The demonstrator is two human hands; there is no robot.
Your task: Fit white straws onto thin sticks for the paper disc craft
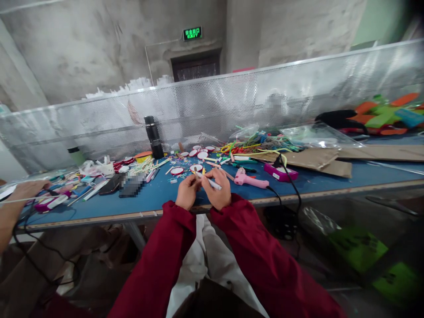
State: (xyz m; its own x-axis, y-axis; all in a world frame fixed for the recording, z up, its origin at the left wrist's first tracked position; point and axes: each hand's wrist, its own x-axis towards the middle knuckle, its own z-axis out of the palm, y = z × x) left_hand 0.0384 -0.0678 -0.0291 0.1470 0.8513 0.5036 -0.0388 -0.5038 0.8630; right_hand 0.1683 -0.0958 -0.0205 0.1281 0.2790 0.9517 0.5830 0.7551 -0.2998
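My right hand is closed around a white pen, its slim body slanting down to the right across the fingers. Close against it, my left hand has its fingers pinched together near the pen's far end. Whatever small piece the left fingers hold is too hidden to name. Just beyond the hands lie round white discs with red rims, among them one disc to the left. A pink glue gun rests on the table right of my right hand.
A purple box with a black cord sits on the blue table. Phones, sticks and a black bottle stand or lie left. Coloured cords and cardboard are right. Another person's hand reaches in at far left.
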